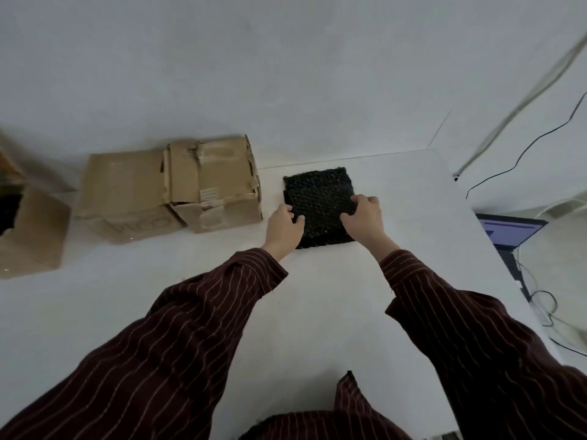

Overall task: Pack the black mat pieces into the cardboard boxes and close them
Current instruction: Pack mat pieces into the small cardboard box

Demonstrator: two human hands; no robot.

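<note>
Nearest the camera, two striped dark-red sleeves (178, 328) reach forward over the white desk (317, 312). At their ends, the left hand (283, 229) and the right hand (364, 220) both rest on the black mat piece (320, 204), one at each side of its near half. The fingers (365, 200) of each hand are curled over the mat's top and pinching its left and right edges, so both hands are grasping it, though it seems to lie flat on the desk, not yet lifted. The mat is roughly square, with no clear long axis.

Just left of the mat, and slightly farther, stand two cardboard boxes (216, 185) touching each other, flaps down. An open box (31, 230) sits at the far left edge. All boxes lie left of the hands, so the carry likely goes leftward, the left hand leading. A laptop (508, 233) sits off to the right.
</note>
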